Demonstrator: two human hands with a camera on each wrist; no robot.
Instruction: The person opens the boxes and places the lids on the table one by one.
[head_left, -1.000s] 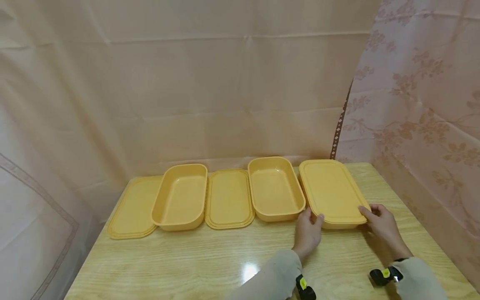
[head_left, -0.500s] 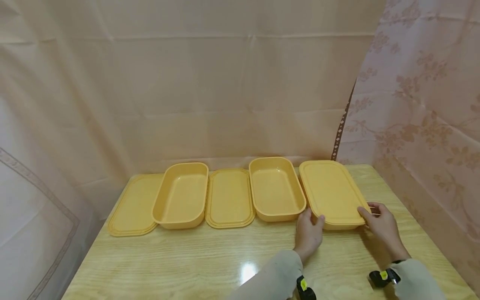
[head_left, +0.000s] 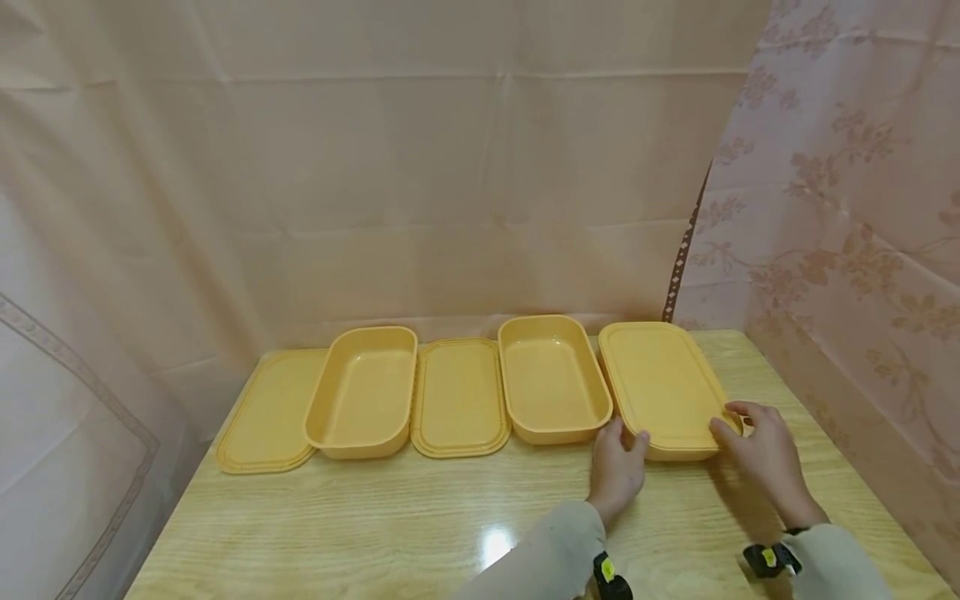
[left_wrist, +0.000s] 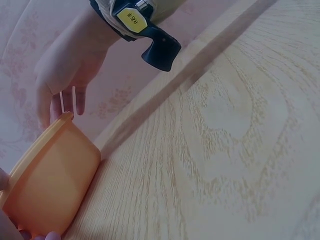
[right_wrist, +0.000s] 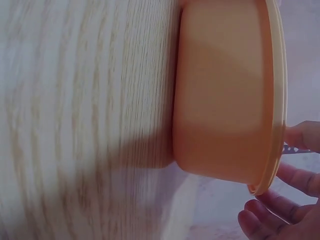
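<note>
A yellow rectangular food container stands at the right of the table with a flat yellow lid on top. My left hand grips its front left corner, thumb at the lid's edge and fingers around the side. At the front right corner, my right hand has its thumb on the lid and its fingers bent around the lid's edge. In the right wrist view the lid's rim lies along the container's top. The container's inside is hidden.
Left of the lidded container, in a row, are an uncovered container, a loose lid, another uncovered container and another lid. Curtains hang behind the wooden table and at its sides.
My right hand has shifted slightly at the lid's corner, its thumb moving a little left and its fingers bending over the edge. The left hand and the containers hold their places.
</note>
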